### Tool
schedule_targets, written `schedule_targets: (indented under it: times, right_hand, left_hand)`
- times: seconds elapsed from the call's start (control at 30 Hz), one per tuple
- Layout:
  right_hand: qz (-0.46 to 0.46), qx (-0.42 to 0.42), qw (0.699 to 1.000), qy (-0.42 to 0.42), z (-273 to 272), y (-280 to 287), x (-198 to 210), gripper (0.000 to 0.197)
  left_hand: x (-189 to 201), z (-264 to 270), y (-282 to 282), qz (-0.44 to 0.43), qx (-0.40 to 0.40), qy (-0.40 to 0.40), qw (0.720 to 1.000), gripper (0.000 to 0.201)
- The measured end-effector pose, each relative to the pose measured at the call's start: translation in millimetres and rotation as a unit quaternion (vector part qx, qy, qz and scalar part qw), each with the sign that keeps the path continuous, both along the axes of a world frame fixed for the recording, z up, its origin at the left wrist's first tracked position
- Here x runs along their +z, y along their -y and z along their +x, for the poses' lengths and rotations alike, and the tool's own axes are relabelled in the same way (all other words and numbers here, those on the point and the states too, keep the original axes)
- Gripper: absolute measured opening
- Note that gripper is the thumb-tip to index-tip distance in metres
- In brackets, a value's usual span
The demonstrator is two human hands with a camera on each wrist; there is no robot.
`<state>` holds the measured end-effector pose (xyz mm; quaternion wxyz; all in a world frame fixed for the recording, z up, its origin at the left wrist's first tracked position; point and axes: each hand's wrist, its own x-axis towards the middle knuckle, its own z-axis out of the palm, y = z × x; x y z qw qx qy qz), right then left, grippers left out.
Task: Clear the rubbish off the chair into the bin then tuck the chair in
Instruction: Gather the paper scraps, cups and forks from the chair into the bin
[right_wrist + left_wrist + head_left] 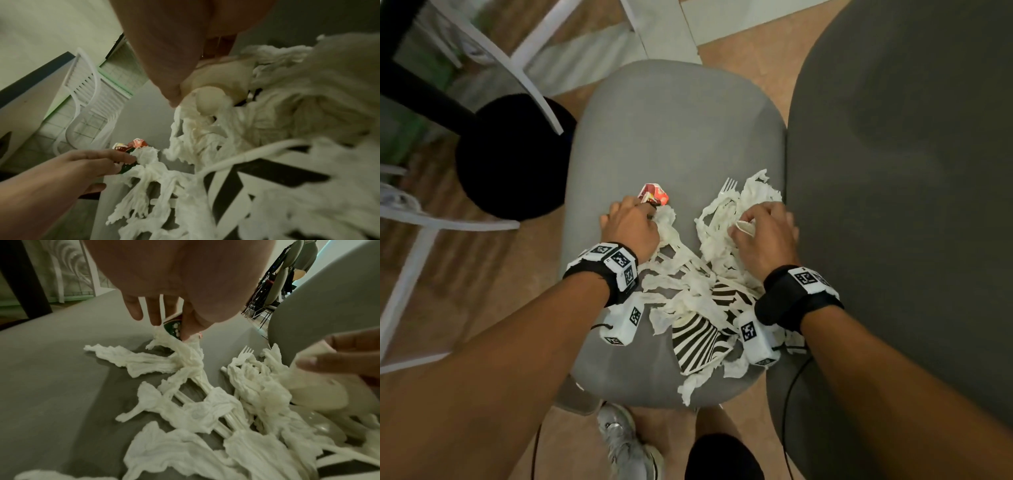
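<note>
While both hands work over the grey chair seat (674, 130), the rubbish lies heaped across its near half: torn white tissue strips (681, 284), a black-and-white striped paper plate (702, 332) at about 6 o'clock of the heap, white plastic cutlery under the strips, and a white plastic fork (729, 187) with its tines pointing to 12 o'clock. At roughly 11 o'clock of the heap sits a small crumpled red wrapper (654, 196), and the left hand (631, 228) is right on it, fingers curled down so that thumb and fingertips pinch the wrapper together with the end of a tissue strip; the left wrist view shows the fingertips (155, 316) bent around the wrapper's green and white underside (173, 326). The right hand (763, 233) is at 2 o'clock of the heap, just beside the seat's right edge, its fingers curled round a wad of tissue and what looks like the bowl of a white plastic spoon (209, 99); the grip is partly hidden by tissue. A darker grey chair back (904, 171) rises at 3 o'clock, touching the seat's edge. Off the seat, at 9 o'clock, a round black bin (513, 157) stands on the wooden floor (465, 284), partly under the legs of a white chair (530, 68). A grey trainer (623, 442) shows below the seat at 6 o'clock
</note>
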<state>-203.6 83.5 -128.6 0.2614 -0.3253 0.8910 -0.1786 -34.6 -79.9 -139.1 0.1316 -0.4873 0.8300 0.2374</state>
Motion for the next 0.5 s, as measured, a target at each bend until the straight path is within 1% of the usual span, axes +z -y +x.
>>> schedule_targets:
  times: [0.1, 0.23, 0.33, 0.4, 0.5]
  right_hand:
    - [-0.040, 0.004, 0.999, 0.007, 9.5, 9.8, 5.4, 0.017]
    - [-0.104, -0.006, 0.993, 0.056, 29.1, 24.6, 17.1, 0.020]
    - [-0.109, 0.018, 0.992, 0.054, 55.3, 34.4, 23.5, 0.023]
    - [-0.113, 0.033, 0.991, 0.067, 78.3, 39.5, 26.1, 0.026]
    - [-0.123, 0.052, 0.985, 0.108, 120.1, 43.8, 29.0, 0.030]
  left_hand:
    - [3.4, 10.2, -3.0, -0.012, 0.001, -0.037, 0.999, 0.038]
    - [5.5, 32.6, -2.7, -0.025, 0.054, -0.113, 0.992, 0.027]
    - [5.2, 55.1, -4.5, -0.005, 0.101, -0.191, 0.976, 0.022]
    - [5.9, 72.6, -7.5, 0.004, 0.131, -0.220, 0.967, 0.018]
    - [9.9, 107.9, -14.6, 0.011, 0.187, -0.246, 0.951, 0.008]
